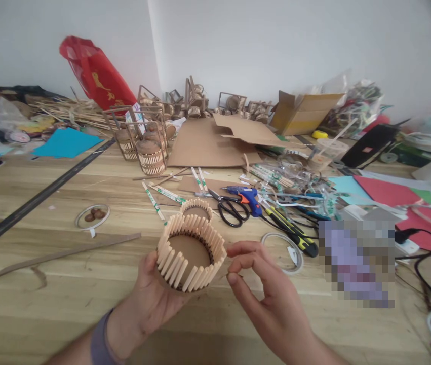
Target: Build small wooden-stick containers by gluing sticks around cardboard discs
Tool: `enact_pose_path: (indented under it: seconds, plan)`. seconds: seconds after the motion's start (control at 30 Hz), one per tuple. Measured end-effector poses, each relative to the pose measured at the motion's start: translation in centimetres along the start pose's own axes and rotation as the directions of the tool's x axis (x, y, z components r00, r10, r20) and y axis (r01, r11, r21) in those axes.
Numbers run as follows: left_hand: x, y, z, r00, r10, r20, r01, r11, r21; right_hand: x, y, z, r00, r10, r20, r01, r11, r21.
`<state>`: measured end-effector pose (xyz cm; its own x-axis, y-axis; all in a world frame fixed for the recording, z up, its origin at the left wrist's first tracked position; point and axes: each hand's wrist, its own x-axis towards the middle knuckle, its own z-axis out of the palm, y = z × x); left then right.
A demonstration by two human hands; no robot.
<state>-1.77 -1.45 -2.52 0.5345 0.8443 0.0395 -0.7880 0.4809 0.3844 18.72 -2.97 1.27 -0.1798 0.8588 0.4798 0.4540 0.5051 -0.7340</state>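
A small round basket (190, 287) of short wooden sticks, set upright around a brown cardboard base, rests in my left hand (150, 296). My fingers and palm support it from below and the left, and the thumb lies against its side. To the right of the basket is my right hand (266, 291), its thumb and fingertips brought together in a pinch close to the sticks. Whatever lies between those fingertips, if anything, is too small to make out. Just behind the held basket stands a smaller stick ring (197, 209) with a cardboard base.
Beyond my hands lie black scissors (232, 208), a blue glue gun (251, 197), a yellow-black utility knife (293, 230) and a tape roll (283, 252). Finished stick baskets (150, 156) and cardboard sheets (211, 144) stand behind. A cardboard strip (71, 252) lies left.
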Motion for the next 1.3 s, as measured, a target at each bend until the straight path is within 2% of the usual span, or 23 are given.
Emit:
enact_pose_path:
  seconds: [0.17, 0.27, 0.33, 0.4, 0.5, 0.6, 0.67, 0.77, 1.1, 1.3]
  plan:
    - [0.9, 0.8, 0.4, 0.986, 0.119, -0.113, -0.106, 0.988, 0.114, 0.4, -0.6, -0.4, 0.996, 0.003, 0.089, -0.016, 0.990, 0.138]
    - [1.3, 1.1, 0.3, 0.956, 0.209, -0.205, -0.169, 0.966, 0.197, 0.3, -1.0, -0.8, 0.984, -0.029, 0.174, -0.013, 0.971, 0.237]
    - [1.5, 1.2, 0.2, 0.935, 0.243, -0.258, -0.184, 0.955, 0.233, 0.2, -1.1, -1.0, 0.972, -0.066, 0.224, -0.003, 0.956, 0.295]
    - [1.5, 1.2, 0.2, 0.932, 0.244, -0.269, -0.180, 0.954, 0.241, 0.2, -1.0, -1.1, 0.970, -0.075, 0.232, -0.001, 0.950, 0.311]
    - [1.3, 1.1, 0.5, 0.961, 0.190, -0.201, -0.146, 0.966, 0.213, 0.3, -0.3, -1.1, 0.983, -0.004, 0.181, -0.044, 0.964, 0.261]
    - [0.9, 1.1, 0.7, 0.995, 0.082, -0.060, -0.072, 0.984, 0.163, 0.7, 0.6, -0.7, 0.989, 0.063, 0.135, -0.091, 0.974, 0.209]
    - [0.7, 1.0, 0.8, 0.999, 0.031, 0.016, -0.033, 0.992, 0.123, 0.9, 1.0, -0.4, 0.990, 0.070, 0.119, -0.092, 0.977, 0.193]
    - [0.4, 0.6, 0.8, 0.997, -0.001, 0.073, -0.005, 0.997, 0.078, 1.1, 1.1, -0.1, 0.994, 0.050, 0.102, -0.067, 0.983, 0.170]
    - [0.8, -0.2, 1.7, 0.988, -0.006, 0.155, 0.005, 1.000, 0.011, 0.9, 1.8, 0.6, 0.996, 0.064, 0.062, -0.072, 0.988, 0.135]
    - [0.6, -0.6, 1.0, 0.997, -0.051, 0.052, 0.048, 0.997, 0.055, 0.9, 1.7, 0.7, 0.996, 0.073, 0.059, -0.082, 0.979, 0.186]
